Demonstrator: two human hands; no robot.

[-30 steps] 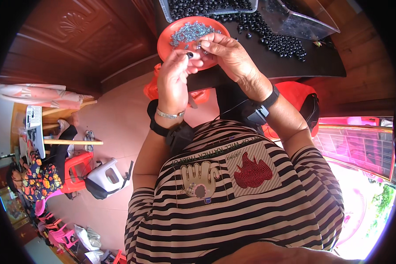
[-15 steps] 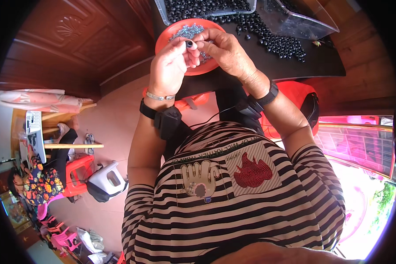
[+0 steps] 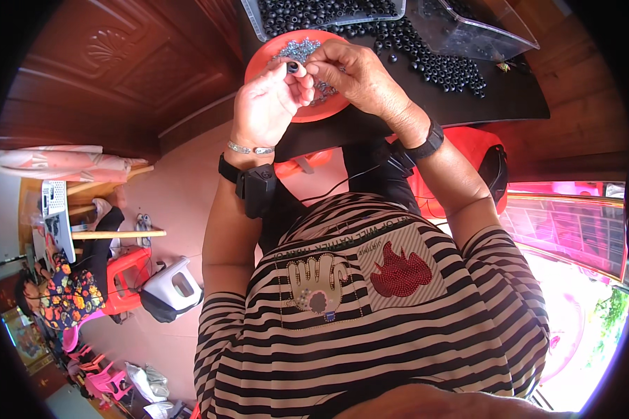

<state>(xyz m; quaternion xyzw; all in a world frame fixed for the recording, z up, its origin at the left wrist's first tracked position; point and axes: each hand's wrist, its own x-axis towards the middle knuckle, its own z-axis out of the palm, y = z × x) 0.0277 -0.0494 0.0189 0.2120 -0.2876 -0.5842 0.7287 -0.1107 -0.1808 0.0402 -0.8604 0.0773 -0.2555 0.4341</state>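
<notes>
Both hands work above a round red-orange plate (image 3: 257, 64) that bears many small silvery-blue pieces (image 3: 300, 49). Between the fingertips of my left hand (image 3: 264, 106) sits a small round black bead (image 3: 292, 67) with a glossy face. Close beside it, the thumb and fingers of my right hand (image 3: 360, 78) are pinched together. Whatever lies in that pinch is too small or too well hidden to name. The fingertips of the two hands almost meet at the bead.
Loose black beads (image 3: 444, 66) are spread over the dark table (image 3: 510, 101) right of the plate. Behind it stands a see-through box (image 3: 255, 22) of black beads; another see-through box (image 3: 500, 40) is at the right. A person in a flowered top (image 3: 70, 297) sits at far left.
My left hand has moved slightly left with the black bead, which is turned a little. My right hand has shifted slightly left too and stays pinched.
</notes>
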